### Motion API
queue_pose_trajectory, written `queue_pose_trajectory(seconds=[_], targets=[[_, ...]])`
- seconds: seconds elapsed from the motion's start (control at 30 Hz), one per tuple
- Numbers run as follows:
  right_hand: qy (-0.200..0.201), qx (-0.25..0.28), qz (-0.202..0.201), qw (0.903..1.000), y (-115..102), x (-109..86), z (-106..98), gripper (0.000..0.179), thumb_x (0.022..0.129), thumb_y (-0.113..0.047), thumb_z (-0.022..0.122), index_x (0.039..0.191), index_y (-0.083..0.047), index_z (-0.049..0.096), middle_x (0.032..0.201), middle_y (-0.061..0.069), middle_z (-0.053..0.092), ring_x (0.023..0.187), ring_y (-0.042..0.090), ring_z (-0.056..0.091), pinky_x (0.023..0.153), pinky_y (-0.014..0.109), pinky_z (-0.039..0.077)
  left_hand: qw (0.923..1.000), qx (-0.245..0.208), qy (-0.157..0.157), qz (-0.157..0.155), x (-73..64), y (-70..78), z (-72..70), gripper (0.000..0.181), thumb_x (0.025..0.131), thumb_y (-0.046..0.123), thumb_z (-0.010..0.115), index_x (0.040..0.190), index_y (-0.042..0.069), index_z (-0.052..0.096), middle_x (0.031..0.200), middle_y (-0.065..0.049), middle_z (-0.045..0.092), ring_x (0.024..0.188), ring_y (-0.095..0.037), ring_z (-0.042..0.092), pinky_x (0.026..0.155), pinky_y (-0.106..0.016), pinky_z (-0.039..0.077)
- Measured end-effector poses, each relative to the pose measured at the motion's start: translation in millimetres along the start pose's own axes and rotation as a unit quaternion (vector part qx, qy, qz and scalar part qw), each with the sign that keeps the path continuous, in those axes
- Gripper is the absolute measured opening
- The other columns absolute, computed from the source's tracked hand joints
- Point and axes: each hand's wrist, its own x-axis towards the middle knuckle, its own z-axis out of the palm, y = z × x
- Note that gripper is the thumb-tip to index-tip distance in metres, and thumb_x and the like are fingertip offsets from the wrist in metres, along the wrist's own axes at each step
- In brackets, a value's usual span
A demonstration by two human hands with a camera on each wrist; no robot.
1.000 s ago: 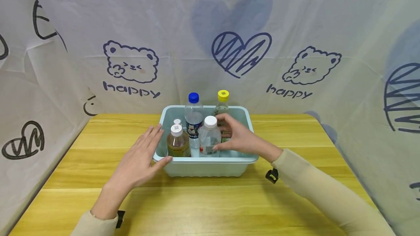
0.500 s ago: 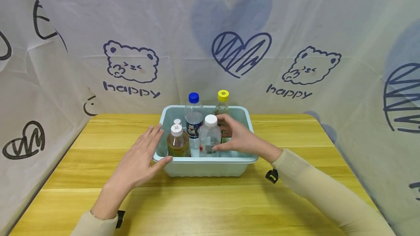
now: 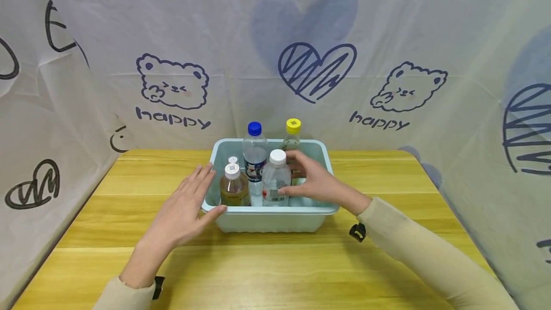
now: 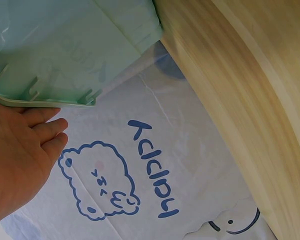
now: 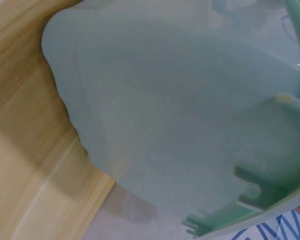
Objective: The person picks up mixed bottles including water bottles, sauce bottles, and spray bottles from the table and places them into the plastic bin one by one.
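A pale blue plastic basin (image 3: 271, 223) stands on the table with several plastic bottles in it. My right hand (image 3: 316, 181) reaches over its right side and holds a clear bottle with a white cap (image 3: 275, 176), thumb at the front and fingers behind. My left hand (image 3: 182, 209) rests with straight fingers on the basin's left rim, thumb at the front corner; the left wrist view shows its fingertips under the rim. Left of the gripped bottle is a brownish bottle with a white cap (image 3: 234, 188). Behind them stand a blue-capped bottle (image 3: 255, 154) and a yellow-capped bottle (image 3: 292, 135).
A small white cap (image 3: 233, 160) shows behind the brownish bottle. The wooden table (image 3: 275, 267) reaches back to a white cloth (image 3: 241, 47) printed with bears and hearts. The basin's outer wall (image 5: 150, 100) fills most of the right wrist view.
The clear white-capped bottle has risen very slightly in my right hand's hold. My left hand and the basin stay in place.
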Motion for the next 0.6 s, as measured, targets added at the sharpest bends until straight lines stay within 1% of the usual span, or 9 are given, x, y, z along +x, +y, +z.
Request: queue_pose_trajectory(seconds=[0.3, 0.47, 0.6], targets=[[0.019, 0.004, -0.014, 0.9997, 1.1, -1.5, -1.1, 0.081, 0.083, -0.003, 0.087, 0.151, -0.001, 0.042, 0.148, 0.017, 0.053, 0.129, 0.034, 0.059, 0.107, 0.043, 0.055, 1.0, -0.003, 0.006, 0.0, 0.6, 0.2, -0.2, 0.091, 0.102, 0.063, 0.052, 0.164, 0.003, 0.025, 0.174, -0.012, 0.014, 0.159, -0.037, 0.016, 0.128, -0.055, 0.021], [0.035, 0.008, -0.023, 0.9991, -1.0, -4.0, -2.0, 0.079, 0.084, -0.003, 0.086, 0.15, -0.001, 0.043, 0.147, 0.018, 0.053, 0.13, 0.036, 0.059, 0.109, 0.05, 0.053, 1.0, -0.001, 0.0, -0.001, -1.0, -1.4, -0.8, 0.091, 0.102, 0.063, 0.051, 0.164, 0.002, 0.024, 0.174, -0.012, 0.011, 0.158, -0.039, 0.016, 0.128, -0.057, 0.021], [0.052, 0.015, -0.047, 0.9974, -3.2, -8.2, -5.1, 0.076, 0.084, -0.003, 0.086, 0.149, -0.003, 0.046, 0.148, 0.016, 0.054, 0.13, 0.036, 0.06, 0.108, 0.054, 0.052, 1.0, 0.001, 0.0, 0.0, -1.1, -3.1, -3.0, 0.091, 0.102, 0.062, 0.051, 0.164, 0.002, 0.024, 0.174, -0.012, 0.01, 0.158, -0.04, 0.016, 0.128, -0.057, 0.021]])
